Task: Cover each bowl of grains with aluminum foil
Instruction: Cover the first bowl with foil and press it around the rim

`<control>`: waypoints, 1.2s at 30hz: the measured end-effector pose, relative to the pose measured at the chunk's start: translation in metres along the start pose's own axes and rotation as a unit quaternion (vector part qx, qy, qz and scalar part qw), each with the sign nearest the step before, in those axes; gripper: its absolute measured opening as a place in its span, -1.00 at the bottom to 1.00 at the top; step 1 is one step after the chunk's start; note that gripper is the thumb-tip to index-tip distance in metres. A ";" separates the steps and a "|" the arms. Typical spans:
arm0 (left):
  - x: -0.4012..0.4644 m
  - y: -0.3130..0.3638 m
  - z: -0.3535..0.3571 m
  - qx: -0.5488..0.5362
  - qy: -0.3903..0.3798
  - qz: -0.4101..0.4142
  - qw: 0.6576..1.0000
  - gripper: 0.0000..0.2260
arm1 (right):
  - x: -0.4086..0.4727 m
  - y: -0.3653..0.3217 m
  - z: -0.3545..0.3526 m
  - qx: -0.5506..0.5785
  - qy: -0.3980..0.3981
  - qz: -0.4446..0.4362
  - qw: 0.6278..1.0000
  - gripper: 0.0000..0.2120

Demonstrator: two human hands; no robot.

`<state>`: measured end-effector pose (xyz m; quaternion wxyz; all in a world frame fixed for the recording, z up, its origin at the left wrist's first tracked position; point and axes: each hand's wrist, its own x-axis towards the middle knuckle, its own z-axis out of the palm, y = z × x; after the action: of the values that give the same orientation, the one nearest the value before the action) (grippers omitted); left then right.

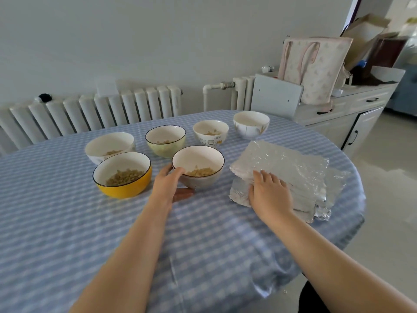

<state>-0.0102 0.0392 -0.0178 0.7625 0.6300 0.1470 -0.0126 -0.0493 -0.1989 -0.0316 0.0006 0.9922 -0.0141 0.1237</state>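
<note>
Head view: left hand grips grey black-rimmed ceramic bowl rim; right hand, fingers spread, presses crinkled aluminium foil stack. Risk: several sheets lift together, tear.

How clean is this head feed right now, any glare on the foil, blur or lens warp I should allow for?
Head view: soft daylight; mild sheen on the foil stack, no blown glare; faint shadow under the left hand; table edge and radiator bow from the wide-angle lens; slight softness overall.
</note>
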 end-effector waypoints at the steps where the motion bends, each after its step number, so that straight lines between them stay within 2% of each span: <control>1: -0.001 0.002 -0.002 0.014 -0.015 -0.001 1.000 -0.67 | 0.000 0.001 -0.003 0.001 0.006 0.002 1.000 -0.59; 6: -0.008 0.007 -0.014 0.089 -0.122 -0.005 0.988 -0.74 | -0.002 0.005 -0.031 -0.003 0.012 0.031 0.999 -0.65; 8: -0.010 0.008 -0.017 0.101 -0.167 -0.015 0.981 -0.77 | -0.004 0.007 -0.048 0.006 0.045 0.050 0.998 -0.63; 10: -0.012 0.009 -0.018 0.104 -0.208 -0.023 0.972 -0.78 | -0.007 0.007 -0.062 0.051 0.115 0.052 0.991 -0.61; 12: -0.013 0.009 -0.019 0.112 -0.242 -0.025 0.964 -0.76 | -0.013 -0.001 -0.073 0.120 0.187 0.008 0.975 -0.59; 15: -0.016 0.008 -0.019 0.129 -0.266 -0.028 0.955 -0.72 | -0.027 -0.027 -0.077 0.130 0.218 -0.107 0.961 -0.54; 18: -0.011 0.006 -0.022 0.115 -0.270 -0.040 0.955 -0.57 | -0.042 -0.050 -0.068 0.109 0.179 -0.212 0.955 -0.54; 22: -0.010 0.012 -0.028 0.061 -0.206 -0.038 0.976 -0.27 | -0.051 -0.060 -0.051 0.068 0.099 -0.254 0.960 -0.58; 24: -0.016 0.020 -0.025 0.057 -0.203 -0.029 0.977 -0.34 | -0.055 -0.065 -0.047 0.078 0.089 -0.271 0.955 -0.53; 28: -0.022 0.021 -0.024 -0.040 -0.260 -0.036 0.964 -0.55 | -0.057 -0.071 -0.052 0.083 0.061 -0.283 0.954 -0.61; 29: -0.023 0.021 -0.024 -0.051 -0.261 -0.043 0.963 -0.58 | -0.057 -0.073 -0.057 0.086 0.028 -0.279 0.956 -0.51; 31: -0.021 0.020 -0.026 -0.053 -0.257 -0.036 0.964 -0.58 | -0.057 -0.074 -0.070 0.101 -0.048 -0.261 0.959 -0.14; 32: -0.018 0.020 -0.027 -0.056 -0.245 -0.032 0.967 -0.58 | -0.057 -0.072 -0.076 0.108 -0.079 -0.248 0.959 -0.08; 36: -0.017 0.019 -0.024 -0.061 -0.242 -0.009 0.968 -0.56 | -0.033 -0.054 -0.092 0.169 -0.063 -0.216 0.960 -0.44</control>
<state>-0.0278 0.0631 0.0007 0.8119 0.5594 -0.0359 -0.1631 -0.1023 -0.1437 0.0496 -0.1414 0.9631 0.2217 0.0581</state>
